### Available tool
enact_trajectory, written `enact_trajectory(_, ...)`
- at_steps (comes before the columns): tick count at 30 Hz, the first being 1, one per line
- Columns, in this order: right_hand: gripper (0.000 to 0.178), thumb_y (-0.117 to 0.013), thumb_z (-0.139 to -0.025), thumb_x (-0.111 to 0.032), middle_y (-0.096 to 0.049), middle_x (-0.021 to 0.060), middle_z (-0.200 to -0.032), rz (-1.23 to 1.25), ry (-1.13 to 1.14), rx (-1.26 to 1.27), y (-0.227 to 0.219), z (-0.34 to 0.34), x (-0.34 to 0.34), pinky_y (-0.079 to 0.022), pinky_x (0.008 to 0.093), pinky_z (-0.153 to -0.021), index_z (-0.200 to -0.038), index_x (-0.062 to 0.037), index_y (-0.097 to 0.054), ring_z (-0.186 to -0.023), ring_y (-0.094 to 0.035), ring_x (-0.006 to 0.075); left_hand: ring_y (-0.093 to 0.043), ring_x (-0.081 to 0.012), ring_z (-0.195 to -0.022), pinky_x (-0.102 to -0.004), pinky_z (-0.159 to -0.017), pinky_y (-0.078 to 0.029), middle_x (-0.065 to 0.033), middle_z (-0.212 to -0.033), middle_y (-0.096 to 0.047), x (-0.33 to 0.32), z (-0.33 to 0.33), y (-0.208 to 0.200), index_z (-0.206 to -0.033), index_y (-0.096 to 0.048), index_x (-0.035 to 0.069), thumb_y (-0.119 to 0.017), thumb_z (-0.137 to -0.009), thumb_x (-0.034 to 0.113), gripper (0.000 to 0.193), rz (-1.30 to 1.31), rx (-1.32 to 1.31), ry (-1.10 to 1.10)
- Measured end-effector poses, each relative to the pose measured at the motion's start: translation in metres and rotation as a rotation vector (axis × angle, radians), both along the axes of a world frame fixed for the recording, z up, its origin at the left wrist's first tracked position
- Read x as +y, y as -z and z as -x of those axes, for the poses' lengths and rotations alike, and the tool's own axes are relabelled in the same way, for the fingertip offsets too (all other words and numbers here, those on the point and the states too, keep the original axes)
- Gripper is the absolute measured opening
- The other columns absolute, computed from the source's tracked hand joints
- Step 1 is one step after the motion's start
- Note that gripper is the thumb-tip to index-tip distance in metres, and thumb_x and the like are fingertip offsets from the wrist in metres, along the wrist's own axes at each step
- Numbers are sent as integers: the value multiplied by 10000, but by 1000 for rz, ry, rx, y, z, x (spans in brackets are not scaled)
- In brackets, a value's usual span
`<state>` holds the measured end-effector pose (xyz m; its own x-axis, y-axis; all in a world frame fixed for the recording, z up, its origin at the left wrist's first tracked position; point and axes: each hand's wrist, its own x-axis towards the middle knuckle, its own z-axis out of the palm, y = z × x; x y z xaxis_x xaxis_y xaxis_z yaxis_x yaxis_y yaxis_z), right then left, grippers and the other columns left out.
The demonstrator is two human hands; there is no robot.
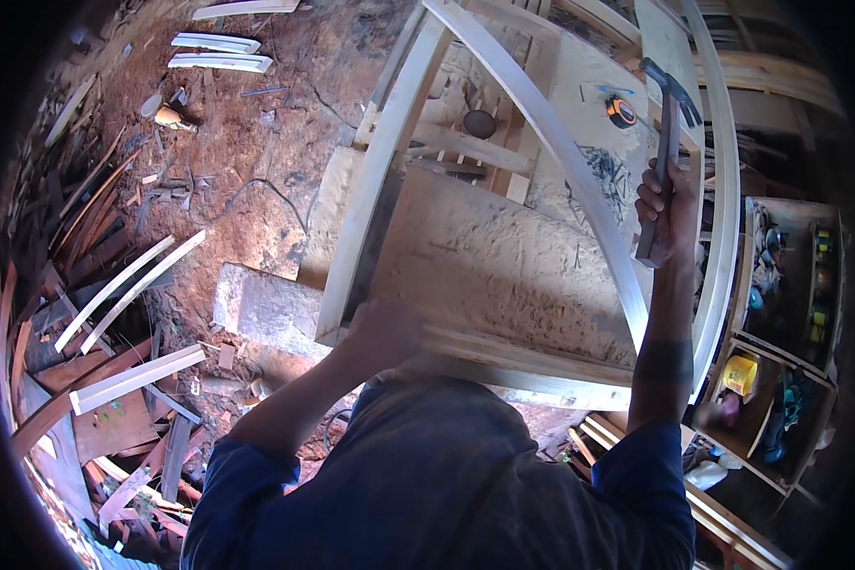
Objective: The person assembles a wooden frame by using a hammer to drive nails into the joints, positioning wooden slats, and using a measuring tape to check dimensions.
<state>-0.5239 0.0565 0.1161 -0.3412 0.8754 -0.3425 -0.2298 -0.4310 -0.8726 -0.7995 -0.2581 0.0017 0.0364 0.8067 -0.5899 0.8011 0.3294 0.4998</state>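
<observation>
Pale, unfinished wood makes up the frame (503,204), which lies on a dusty tabletop (503,256) in the middle of the view. A curved rail (560,142) sweeps from the far centre down to the near right, and a straight side rail (380,180) runs along the left; a cross rail (503,347) closes the near end. The surfaces look raw and lightly sawn, with no paint or varnish seen.

The right hand (665,204) is closed in a full fist around the handle of a claw hammer (663,142), which is raised above the right side of the frame, head far and up. The left hand (382,328) is blurred; it is pressed at the near left corner where side rail and cross rail meet, fingers seemingly curled over the wood, though whether anything small is pinched there cannot be told.

A few risks can be judged from this. With the left hand so near the joint, a blow landing off line could catch the fingers. A glancing strike could dent the soft pale wood or knock the corner out of square. A tape measure (621,112) and a scatter of nails (603,176) lie on the far right of the tabletop and could be jolted about. Offcuts (133,275) litter the dirt floor (247,123) at left.
</observation>
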Motion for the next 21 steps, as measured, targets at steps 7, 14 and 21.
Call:
enact_trajectory(7, 250, -520, -1051, -333, -484, -13, -717, -11, -13, -76, -5, 0, -22, -333, 226, -446, -1052, -85, -547, -521, -410, 68, -695, -412, -892, -532, -836, -538, -221, -890, -711, 3, 4, 0, -922, -744, 62, -581, -899, 302, 291, 8, 0, 81)
enact_trajectory(14, 265, -557, -1029, -379, -472, -34, -678, -86, -12, -192, -24, 21, -53, -343, 225, -406, -1020, -115, -543, -470, -423, 60, -722, -375, -916, -487, -831, -576, -195, -913, -734, 2, 6, -3, -892, -753, 31, -538, -890, 289, 336, 2, -12, 85)
enact_trajectory(21, 380, -585, -1011, -401, -449, -19, -672, -144, 6, -182, -45, 36, -86, -315, 200, -379, -1166, -60, -524, -435, -405, 55, -700, -390, -911, -521, -849, -539, -197, -909, -718, -8, 8, 14, -913, -737, 78, -558, -897, 282, 272, -84, -38, 102)
